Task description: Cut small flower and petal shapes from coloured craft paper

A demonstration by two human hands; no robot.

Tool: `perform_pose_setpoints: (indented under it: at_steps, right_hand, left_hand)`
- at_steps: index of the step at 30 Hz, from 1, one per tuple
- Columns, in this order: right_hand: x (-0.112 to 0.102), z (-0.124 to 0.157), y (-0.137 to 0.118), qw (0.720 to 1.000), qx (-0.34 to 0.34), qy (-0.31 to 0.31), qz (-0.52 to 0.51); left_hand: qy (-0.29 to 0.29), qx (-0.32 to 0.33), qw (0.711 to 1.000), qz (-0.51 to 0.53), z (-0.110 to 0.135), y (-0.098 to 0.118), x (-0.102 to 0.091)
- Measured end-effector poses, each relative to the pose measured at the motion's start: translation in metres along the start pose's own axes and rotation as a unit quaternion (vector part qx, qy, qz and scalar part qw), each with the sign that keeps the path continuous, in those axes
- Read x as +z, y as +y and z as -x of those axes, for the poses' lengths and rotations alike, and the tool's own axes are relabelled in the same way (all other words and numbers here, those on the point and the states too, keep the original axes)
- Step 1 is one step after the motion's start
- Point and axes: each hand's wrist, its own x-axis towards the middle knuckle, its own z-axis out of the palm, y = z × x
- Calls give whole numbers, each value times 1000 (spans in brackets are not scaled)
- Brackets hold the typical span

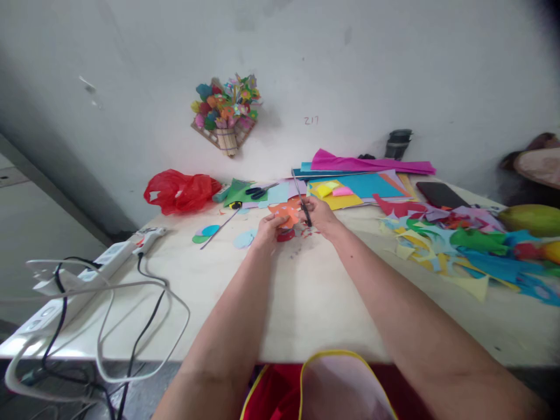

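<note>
My left hand (268, 228) pinches an orange paper cut-out (286, 213) just above the white table (306, 291). My right hand (318, 213) grips a pair of scissors (301, 197), blades pointing up and away, right beside the orange piece. Small red and pale scraps (292, 236) lie on the table under both hands. Both arms reach forward from the bottom of the view.
Stacked coloured paper sheets (363, 184) and a magenta roll (371, 164) lie at the back. Cut scraps (464, 245) cover the right side, next to a black phone (440, 194). A red plastic bag (181, 191), a second pair of scissors (261, 191), and a power strip with cables (83, 274) sit left.
</note>
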Motion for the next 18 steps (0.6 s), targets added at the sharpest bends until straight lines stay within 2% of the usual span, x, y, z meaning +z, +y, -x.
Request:
perform_pose_setpoints:
  at_steps: [5,9,13,18]
  right_hand:
    - [-15,-2,5,998,24,-54,-1]
    - [-25,-3,10,989,45,-128,52]
    - [-28,0,10,977,41,-196,78]
    - [-29,2,7,967,31,-233,96]
  left_hand:
    - [1,11,1000,8,1,3,-2]
    - [-6,13,1000,20,4,5,-1]
    - [-14,14,1000,19,4,6,-2]
    - [-19,11,1000,7,3,5,-4]
